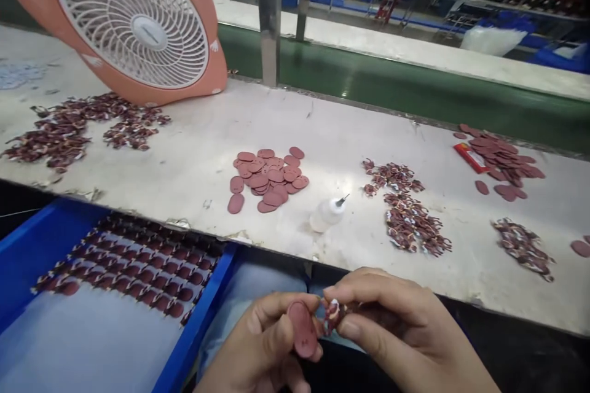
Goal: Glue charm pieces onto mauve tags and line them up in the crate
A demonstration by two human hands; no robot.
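Observation:
My left hand point(271, 344) is closed on a flat, dull-red oval disc point(303, 329) with small marks near its lower end. Right beside it, my right hand point(396, 325) pinches a small dark-red figure piece point(332, 314) with white and yellowish bits, close to the disc's edge. Whether the two pieces touch I cannot tell. Both hands are in front of the bench edge, low in the view. A white squeeze bottle point(327, 215) with a thin dark tip stands on the bench beyond them, and a pile of matching oval discs point(270, 177) lies to its left.
Small dark-red pieces lie in heaps on the bench point(193, 129), including one heap point(415, 224) right of the bottle. More discs point(500, 153) and a red packet point(470, 158) are farther right. A blue tray point(203, 319) holds assembled rows. An orange fan point(221, 67) stands behind.

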